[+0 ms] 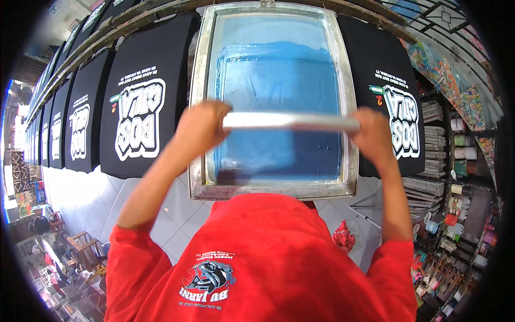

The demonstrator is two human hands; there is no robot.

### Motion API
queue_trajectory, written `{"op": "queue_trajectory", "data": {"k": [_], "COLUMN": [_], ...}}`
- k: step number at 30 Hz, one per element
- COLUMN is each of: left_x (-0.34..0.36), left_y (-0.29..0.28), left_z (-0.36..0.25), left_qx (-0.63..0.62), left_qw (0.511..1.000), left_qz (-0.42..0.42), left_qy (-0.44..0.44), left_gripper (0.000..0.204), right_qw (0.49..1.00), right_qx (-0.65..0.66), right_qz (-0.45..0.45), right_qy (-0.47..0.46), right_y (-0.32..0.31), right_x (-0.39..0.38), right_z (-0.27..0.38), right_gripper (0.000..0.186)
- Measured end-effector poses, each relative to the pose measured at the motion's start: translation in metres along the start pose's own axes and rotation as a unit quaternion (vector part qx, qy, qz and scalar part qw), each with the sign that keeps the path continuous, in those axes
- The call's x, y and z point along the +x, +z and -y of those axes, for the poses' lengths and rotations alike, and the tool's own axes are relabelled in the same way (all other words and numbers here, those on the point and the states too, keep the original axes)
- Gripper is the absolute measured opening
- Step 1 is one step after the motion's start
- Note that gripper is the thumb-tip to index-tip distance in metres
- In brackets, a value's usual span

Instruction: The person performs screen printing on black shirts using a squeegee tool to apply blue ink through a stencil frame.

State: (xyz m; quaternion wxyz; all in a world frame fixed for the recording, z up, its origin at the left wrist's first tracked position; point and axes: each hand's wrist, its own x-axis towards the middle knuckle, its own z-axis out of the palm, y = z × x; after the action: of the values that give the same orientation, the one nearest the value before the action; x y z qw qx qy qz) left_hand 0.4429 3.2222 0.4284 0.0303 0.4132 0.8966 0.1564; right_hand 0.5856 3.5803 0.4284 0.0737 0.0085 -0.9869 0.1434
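In front of me lies a screen printing frame (274, 189) with a metal border and a blue mesh smeared with blue ink (284, 80). A long pale squeegee (289, 122) spans the mesh from side to side, a little blurred by motion. My left hand (205, 129) is closed round its left end, and my right hand (372, 134) grips the right end. Whether the blade touches the mesh is hidden. Black T-shirts with white printed lettering flank the frame: one T-shirt (110, 102) on the left and another T-shirt (365, 64) on the right, partly behind my right hand.
More black printed T-shirts (75, 107) run in a row to the far left along a rail. Stacked frames (424, 190) and shelves with containers (464, 153) stand at the right. A red crumpled cloth (344, 236) is near the tiled floor (182, 214). A wooden chair (86, 248) stands lower left.
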Motion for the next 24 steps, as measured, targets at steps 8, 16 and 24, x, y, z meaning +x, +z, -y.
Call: {"op": "queue_trajectory", "data": {"k": [8, 16, 24], "left_x": [-0.135, -0.103, 0.002], "left_y": [0.052, 0.08, 0.084], "left_z": [-0.057, -0.034, 0.026], "left_qx": [-0.043, 0.055, 0.089], "left_qw": [0.999, 0.993, 0.992], "left_qz": [0.011, -0.083, -0.075], "left_qy": [0.024, 0.062, 0.054], "left_gripper": [0.034, 0.031, 0.038], "right_qw": [0.999, 0.994, 0.993], "right_qx": [0.02, -0.013, -0.031], "right_qz": [0.009, -0.111, -0.111], "right_qy": [0.037, -0.014, -0.004], "right_y": [0.041, 0.077, 0.097], "right_x": [-0.15, -0.112, 0.0], "right_z": [0.053, 0.03, -0.035], "right_gripper": [0.034, 0.032, 0.034]}}
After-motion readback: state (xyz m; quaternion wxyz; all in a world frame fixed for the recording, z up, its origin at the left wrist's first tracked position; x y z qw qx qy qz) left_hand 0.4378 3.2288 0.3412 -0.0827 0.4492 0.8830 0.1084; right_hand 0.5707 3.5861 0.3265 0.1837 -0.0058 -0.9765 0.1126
